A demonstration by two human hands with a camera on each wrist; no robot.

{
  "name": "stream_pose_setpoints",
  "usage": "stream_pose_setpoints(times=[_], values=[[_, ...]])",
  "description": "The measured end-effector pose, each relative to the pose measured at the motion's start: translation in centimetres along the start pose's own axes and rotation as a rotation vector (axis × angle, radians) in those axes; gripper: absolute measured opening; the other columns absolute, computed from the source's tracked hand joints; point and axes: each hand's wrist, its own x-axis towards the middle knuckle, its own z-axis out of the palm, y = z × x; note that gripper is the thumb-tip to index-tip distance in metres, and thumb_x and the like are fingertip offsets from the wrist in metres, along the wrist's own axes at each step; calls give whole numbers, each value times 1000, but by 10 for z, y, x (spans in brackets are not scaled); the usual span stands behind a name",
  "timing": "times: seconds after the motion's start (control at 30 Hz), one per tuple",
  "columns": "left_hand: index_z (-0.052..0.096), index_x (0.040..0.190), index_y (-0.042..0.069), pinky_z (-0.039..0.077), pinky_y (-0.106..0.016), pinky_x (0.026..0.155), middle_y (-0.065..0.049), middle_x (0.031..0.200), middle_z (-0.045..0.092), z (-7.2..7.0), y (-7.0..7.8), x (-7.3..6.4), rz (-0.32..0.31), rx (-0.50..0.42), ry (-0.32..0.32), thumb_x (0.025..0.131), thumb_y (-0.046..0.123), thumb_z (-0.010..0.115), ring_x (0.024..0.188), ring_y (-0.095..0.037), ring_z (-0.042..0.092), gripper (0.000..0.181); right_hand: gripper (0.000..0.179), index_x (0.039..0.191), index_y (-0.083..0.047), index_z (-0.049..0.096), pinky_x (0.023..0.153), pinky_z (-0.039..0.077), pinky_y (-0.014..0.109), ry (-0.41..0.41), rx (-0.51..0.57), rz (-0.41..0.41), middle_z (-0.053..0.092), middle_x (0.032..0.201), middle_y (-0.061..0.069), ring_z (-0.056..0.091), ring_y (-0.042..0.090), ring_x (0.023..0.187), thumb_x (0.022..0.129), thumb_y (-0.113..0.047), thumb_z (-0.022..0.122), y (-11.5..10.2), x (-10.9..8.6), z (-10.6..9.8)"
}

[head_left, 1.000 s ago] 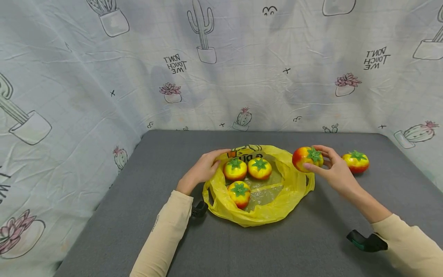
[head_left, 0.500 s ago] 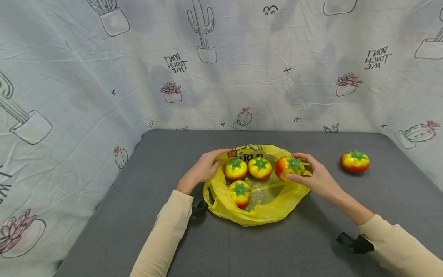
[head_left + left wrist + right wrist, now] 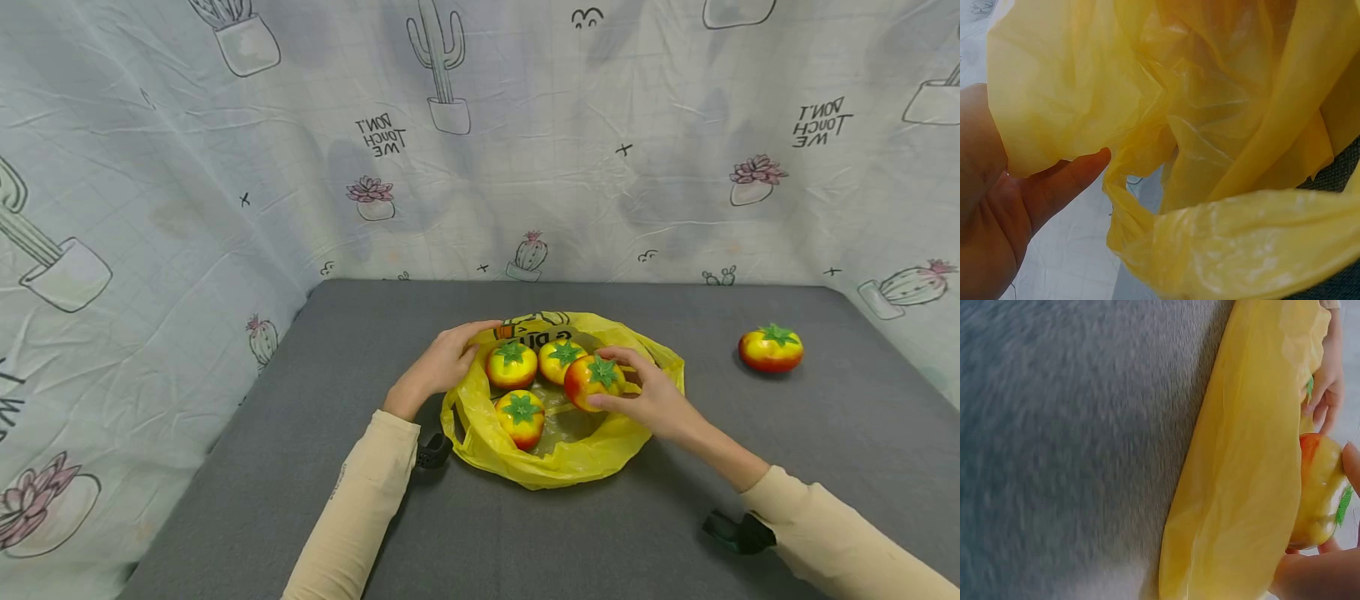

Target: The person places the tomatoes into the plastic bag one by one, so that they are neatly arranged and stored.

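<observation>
A yellow plastic bag point(image 3: 540, 471) stands with its mouth spread wide on the grey table. My left hand point(image 3: 438, 367) holds its left rim; in the left wrist view the bag's film point(image 3: 1072, 94) hangs over the fingers. Between the thumb and fingers of my right hand point(image 3: 656, 404) is a red-and-yellow tomato point(image 3: 585, 387) with a green star-shaped top. It hangs over the bag's opening; in the right wrist view this tomato point(image 3: 1319, 494) shows just past the bag's side. Inside the bag lie three similar tomatoes: back left point(image 3: 512, 367), back middle point(image 3: 561, 358), partly hidden, and front left point(image 3: 520, 421).
Another tomato point(image 3: 770, 348) lies on the table point(image 3: 825, 433) far to the right of the bag. Behind the table hangs a pale curtain point(image 3: 570, 183) with cactus drawings. A dark wrist device point(image 3: 738, 532) sits under the right sleeve.
My right hand has carried its tomato leftward and slightly nearer, from the bag's right rim to above its opening. The left hand has stayed at the left rim.
</observation>
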Motion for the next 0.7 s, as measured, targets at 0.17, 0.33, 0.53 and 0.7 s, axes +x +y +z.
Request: stream_pose_setpoints(times=[0.17,0.33,0.53,0.7], values=[[45,143,11,40,-36,80,-13,140,47,0,0,0,-5,0,-1,96,-8,44,68,-19,44,51,62,137,-4,43,90,46,50,-38,23,-10,39,140,19,39,46,124,86,-22,74,3,1,10],[44,143,11,40,-36,80,-12,141,47,1,-2,1,-3,4,1,96,-7,44,77,-20,48,51,63,135,-3,46,86,49,45,-69,-14,-38,43,138,19,41,46,122,83,-23,76,4,0,18],[45,143,11,40,-36,81,-12,140,47,2,-2,1,3,4,7,96,-7,45,84,-22,50,50,62,134,-3,47,83,50,39,-111,-6,-33,43,137,18,41,46,122,83,-24,76,6,0,25],[45,143,11,40,-36,80,-12,140,48,1,-1,0,1,3,13,96,-7,44,88,-23,51,50,63,134,-3,47,82,50,36,-135,1,-28,44,136,18,42,44,121,83,-25,77,8,0,28]])
